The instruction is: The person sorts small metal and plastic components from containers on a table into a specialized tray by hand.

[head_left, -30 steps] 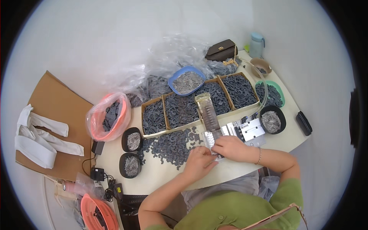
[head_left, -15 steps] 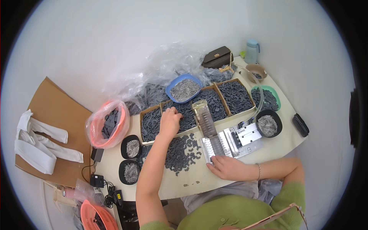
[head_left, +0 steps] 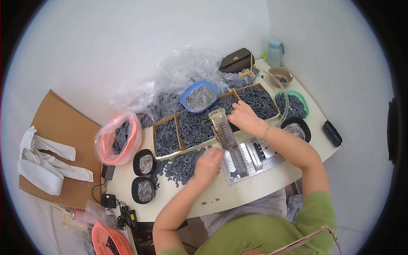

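Observation:
My right hand [head_left: 245,118] reaches over the divided cardboard box [head_left: 183,149], its curled fingers at the dark parts [head_left: 225,102] in the third compartment. What its fingers grip, if anything, is hidden. Blurred by motion, my left hand [head_left: 208,166] is above the table between a spread of loose dark grey parts [head_left: 182,168] and the metal fixture [head_left: 253,170]. Its fingers cannot be made out. A clear ribbed plastic tray [head_left: 224,131] leans from the box's front wall down to the fixture, where a row of slots shows.
A blue tray [head_left: 186,106] of metal pins rests on the box's back. Black bowls [head_left: 135,163] of pins stand left, another black bowl [head_left: 307,127] right. A green bowl [head_left: 305,104] holds dark parts. Farther off are a handbag [head_left: 236,61], a bottle [head_left: 275,54] and a bagged orange basket [head_left: 135,144].
My left hand has come back from the box toward the fixture. My right hand has left the fixture's near edge and moved up to the box. The loose parts have been pushed leftward.

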Demonstrator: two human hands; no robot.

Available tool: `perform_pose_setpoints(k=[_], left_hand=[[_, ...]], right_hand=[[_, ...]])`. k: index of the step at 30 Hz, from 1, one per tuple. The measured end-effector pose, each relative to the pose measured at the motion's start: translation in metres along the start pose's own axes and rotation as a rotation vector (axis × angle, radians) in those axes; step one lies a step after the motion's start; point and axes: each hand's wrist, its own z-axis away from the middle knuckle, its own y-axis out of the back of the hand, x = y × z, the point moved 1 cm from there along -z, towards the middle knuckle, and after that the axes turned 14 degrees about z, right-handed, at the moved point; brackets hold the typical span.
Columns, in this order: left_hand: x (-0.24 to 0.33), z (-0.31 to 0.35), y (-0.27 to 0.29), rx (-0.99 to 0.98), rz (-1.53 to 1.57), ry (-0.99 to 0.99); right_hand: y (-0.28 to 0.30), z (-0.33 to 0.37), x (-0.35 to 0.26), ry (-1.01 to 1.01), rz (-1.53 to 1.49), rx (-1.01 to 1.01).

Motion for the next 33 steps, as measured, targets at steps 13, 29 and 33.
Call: perform_pose_setpoints(k=[13, 29, 33], left_hand=[[0.065, 0.052, -0.018, -0.145, -0.178, -0.142], [-0.011, 0.048, 0.021, -0.025, 0.005, 0.388], [-0.005, 0.046, 0.023, -0.084, -0.029, 0.417]], right_hand=[[0.061, 0.072, -0.057, 0.107, -0.911, -0.164], [0.074, 0.062, -0.09, 0.211, -0.504, 0.091], [0.061, 0.034, -0.118, 0.21, -0.543, 0.029]])
